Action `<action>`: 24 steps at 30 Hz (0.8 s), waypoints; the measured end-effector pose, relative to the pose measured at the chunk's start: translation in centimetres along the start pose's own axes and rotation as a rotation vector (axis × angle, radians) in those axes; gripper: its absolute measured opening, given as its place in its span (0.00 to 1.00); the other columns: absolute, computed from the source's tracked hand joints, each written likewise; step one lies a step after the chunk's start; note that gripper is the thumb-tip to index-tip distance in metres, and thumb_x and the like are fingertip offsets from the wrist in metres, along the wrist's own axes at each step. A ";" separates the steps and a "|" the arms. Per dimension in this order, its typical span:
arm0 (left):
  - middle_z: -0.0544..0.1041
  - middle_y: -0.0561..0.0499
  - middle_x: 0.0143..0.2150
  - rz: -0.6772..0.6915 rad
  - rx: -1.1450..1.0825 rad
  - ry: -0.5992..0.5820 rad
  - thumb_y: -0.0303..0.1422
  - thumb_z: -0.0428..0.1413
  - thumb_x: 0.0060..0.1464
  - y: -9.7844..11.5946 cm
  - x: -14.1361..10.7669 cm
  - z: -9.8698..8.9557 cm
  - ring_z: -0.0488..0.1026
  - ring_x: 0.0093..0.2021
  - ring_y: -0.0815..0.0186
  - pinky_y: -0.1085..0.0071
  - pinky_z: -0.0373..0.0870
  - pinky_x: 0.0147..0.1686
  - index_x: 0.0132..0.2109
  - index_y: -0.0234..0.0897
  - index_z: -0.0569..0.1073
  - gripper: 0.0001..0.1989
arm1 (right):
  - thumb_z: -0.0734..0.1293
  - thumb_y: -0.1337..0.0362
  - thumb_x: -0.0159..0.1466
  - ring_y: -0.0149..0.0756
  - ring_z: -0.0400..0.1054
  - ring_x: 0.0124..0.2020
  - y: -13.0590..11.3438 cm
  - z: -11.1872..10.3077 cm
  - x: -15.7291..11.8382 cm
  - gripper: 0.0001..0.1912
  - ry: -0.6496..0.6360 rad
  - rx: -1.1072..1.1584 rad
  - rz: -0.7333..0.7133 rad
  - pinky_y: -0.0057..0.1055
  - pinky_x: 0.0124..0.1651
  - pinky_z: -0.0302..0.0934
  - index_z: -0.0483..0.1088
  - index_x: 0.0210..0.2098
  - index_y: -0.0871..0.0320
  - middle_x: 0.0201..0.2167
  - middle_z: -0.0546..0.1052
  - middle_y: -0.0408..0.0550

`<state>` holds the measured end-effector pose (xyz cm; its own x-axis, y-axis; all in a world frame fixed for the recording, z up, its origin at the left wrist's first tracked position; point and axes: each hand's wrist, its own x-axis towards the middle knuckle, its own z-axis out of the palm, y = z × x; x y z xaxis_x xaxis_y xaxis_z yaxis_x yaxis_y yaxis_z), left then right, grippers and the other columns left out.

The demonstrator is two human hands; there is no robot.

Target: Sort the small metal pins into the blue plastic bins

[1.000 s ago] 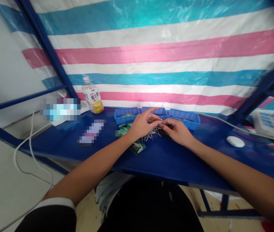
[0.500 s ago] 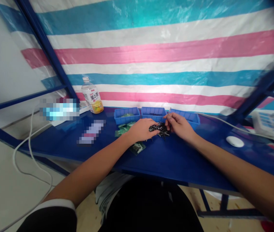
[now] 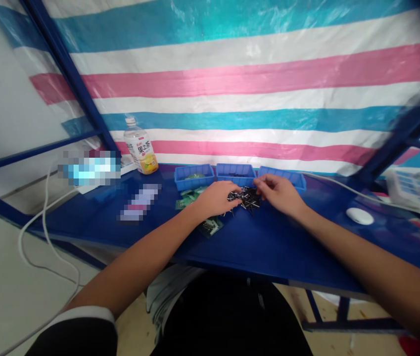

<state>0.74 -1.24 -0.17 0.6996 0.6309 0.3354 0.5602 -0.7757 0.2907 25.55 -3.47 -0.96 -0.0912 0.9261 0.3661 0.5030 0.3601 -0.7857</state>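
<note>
Through the head camera, I have both hands in sight over the blue tabletop (image 3: 269, 254). My left hand (image 3: 215, 199) curves over the left side of a heap of thin black and silvery screw-like pieces (image 3: 250, 198), its thumb and fingers parted — pieces show in the gap between them. My right hand (image 3: 279, 194) is just beside the heap's right side, fingers bent and tips drawn close together; I can't tell whether they pinch anything. The heap lies on the tabletop between the hands, in front of the middle blue bin (image 3: 235, 182). The left blue bin (image 3: 195, 184) and the right blue bin (image 3: 299, 186) flank it, the right one partly hidden by my right hand. Small green packets (image 3: 188, 199) lie left of the heap, and a clear packet of silvery pieces (image 3: 212, 226) sits nearer me. Farther left, I see a fruit-tea bottle (image 3: 141, 148) standing upright — and, well to the right, a white computer mouse (image 3: 360, 216).
</note>
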 end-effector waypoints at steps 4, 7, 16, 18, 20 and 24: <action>0.83 0.43 0.54 0.013 -0.003 -0.003 0.37 0.60 0.67 0.0 0.0 -0.1 0.80 0.53 0.54 0.57 0.75 0.56 0.56 0.36 0.80 0.15 | 0.69 0.51 0.71 0.43 0.74 0.36 -0.1 -0.1 -0.6 0.13 -0.119 -0.410 -0.304 0.40 0.41 0.67 0.80 0.42 0.52 0.35 0.80 0.49; 0.83 0.43 0.54 0.021 0.005 -0.002 0.36 0.59 0.68 0.1 0.0 -0.1 0.80 0.52 0.54 0.57 0.76 0.54 0.56 0.36 0.81 0.14 | 0.68 0.53 0.71 0.42 0.74 0.36 0.3 0.0 -0.7 0.12 -0.180 -0.454 -0.303 0.40 0.41 0.67 0.81 0.43 0.51 0.37 0.79 0.50; 0.83 0.43 0.54 0.031 -0.004 0.008 0.35 0.59 0.67 0.0 0.0 0.1 0.80 0.52 0.54 0.57 0.76 0.55 0.55 0.38 0.81 0.13 | 0.71 0.58 0.68 0.43 0.76 0.38 1.5 -0.1 -0.4 0.08 -0.233 -0.288 -0.305 0.43 0.44 0.71 0.83 0.42 0.49 0.40 0.82 0.48; 0.83 0.43 0.55 0.029 -0.013 0.008 0.35 0.59 0.67 -0.1 0.0 0.2 0.80 0.54 0.54 0.56 0.76 0.57 0.56 0.38 0.80 0.14 | 0.71 0.60 0.68 0.43 0.77 0.39 1.3 0.0 -0.4 0.07 -0.222 -0.266 -0.289 0.44 0.46 0.71 0.83 0.41 0.49 0.40 0.83 0.47; 0.82 0.43 0.57 0.021 -0.033 0.025 0.35 0.59 0.67 -0.1 -0.1 0.2 0.79 0.58 0.52 0.54 0.74 0.60 0.60 0.38 0.78 0.17 | 0.72 0.60 0.67 0.42 0.77 0.36 1.1 0.0 -0.4 0.06 -0.184 -0.253 -0.249 0.43 0.44 0.72 0.82 0.40 0.50 0.38 0.83 0.46; 0.81 0.43 0.60 -0.007 -0.098 0.081 0.36 0.58 0.68 0.2 -0.1 0.2 0.76 0.63 0.51 0.51 0.71 0.64 0.69 0.38 0.70 0.25 | 0.73 0.57 0.66 0.41 0.76 0.31 0.6 0.1 -0.5 0.07 -0.081 -0.219 -0.194 0.42 0.39 0.72 0.81 0.41 0.51 0.35 0.84 0.46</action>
<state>0.89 -1.43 -0.37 0.6556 0.6383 0.4035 0.5157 -0.7688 0.3781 25.84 -3.71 -1.65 -0.2675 0.8517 0.4505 0.6424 0.5061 -0.5755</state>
